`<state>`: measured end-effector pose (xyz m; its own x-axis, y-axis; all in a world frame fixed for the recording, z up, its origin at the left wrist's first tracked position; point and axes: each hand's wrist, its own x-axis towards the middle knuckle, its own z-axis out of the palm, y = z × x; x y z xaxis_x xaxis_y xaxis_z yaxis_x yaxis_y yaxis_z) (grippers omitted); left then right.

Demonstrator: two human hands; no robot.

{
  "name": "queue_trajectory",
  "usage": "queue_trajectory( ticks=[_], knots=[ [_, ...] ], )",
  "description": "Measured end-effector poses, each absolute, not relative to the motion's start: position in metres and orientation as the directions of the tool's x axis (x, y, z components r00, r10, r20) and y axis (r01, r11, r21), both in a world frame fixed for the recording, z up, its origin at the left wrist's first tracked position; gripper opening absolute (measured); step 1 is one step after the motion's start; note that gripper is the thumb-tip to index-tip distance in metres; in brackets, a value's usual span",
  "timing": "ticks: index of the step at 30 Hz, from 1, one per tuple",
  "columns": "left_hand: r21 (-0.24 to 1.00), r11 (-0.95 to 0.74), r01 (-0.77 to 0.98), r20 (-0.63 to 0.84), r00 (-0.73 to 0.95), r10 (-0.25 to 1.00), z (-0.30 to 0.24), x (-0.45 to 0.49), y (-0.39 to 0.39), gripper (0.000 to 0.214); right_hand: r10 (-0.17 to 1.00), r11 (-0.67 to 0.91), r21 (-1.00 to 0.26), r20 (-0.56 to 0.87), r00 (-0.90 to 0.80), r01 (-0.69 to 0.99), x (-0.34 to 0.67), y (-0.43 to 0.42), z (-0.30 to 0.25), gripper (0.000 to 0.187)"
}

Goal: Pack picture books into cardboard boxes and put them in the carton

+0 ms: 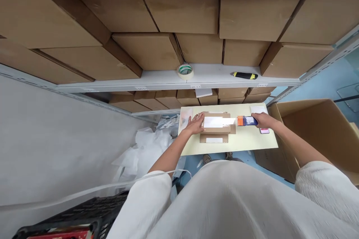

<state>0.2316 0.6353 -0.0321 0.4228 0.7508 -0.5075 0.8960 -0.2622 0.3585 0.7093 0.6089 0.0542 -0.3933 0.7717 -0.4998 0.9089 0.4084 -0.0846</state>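
Near end, bottom of frame: wearer's white shirt (224,201); black crate (106,209) lower left with something red in it. Blue floor (246,160) shows just below the tabletop (252,143), which is pale yellow and sits right of centre. Crumpled white sheets (148,145) heap up left of it, big open carton (316,119) on the right. Behind: metal shelf (162,77) stacked with brown boxes (179,3) across the top of frame; tape roll (185,69) and black-yellow knife (245,75) near its front edge.

Edges: pale surface shows along the front and right of the table. Back edge runs close under the shelf, right edge is up against the carton in view. Phone (264,130) and a white paper (258,109) take up the right end, just by the right hand.

Grip: small cardboard box (217,130) lies mid-table, flaps out front and back, white strip (213,122) along its top. Left hand (195,124) is spread over the box's left end, pressing, not wrapped round it. Right hand (262,120) is closed round the rear of a blue-orange tool (248,120), probably a tape dispenser; its orange end points left, just beside the strip's right end.
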Motion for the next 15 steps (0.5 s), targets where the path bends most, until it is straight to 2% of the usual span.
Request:
queue_trajectory(
  ticks=[6,15],
  knots=[
    [0.353,-0.249,0.902,-0.517,0.41,0.751,-0.03,0.234,0.636,0.117,0.781,0.372,-0.088,-0.509,-0.363,0.924,0.732,0.6,0.046,0.032],
    [0.381,-0.244,0.892,-0.525,0.426,0.737,-0.023,0.237,0.639,0.118,0.778,0.349,0.06,-0.574,-0.253,0.935,0.67,0.607,0.023,0.046]
  ],
)
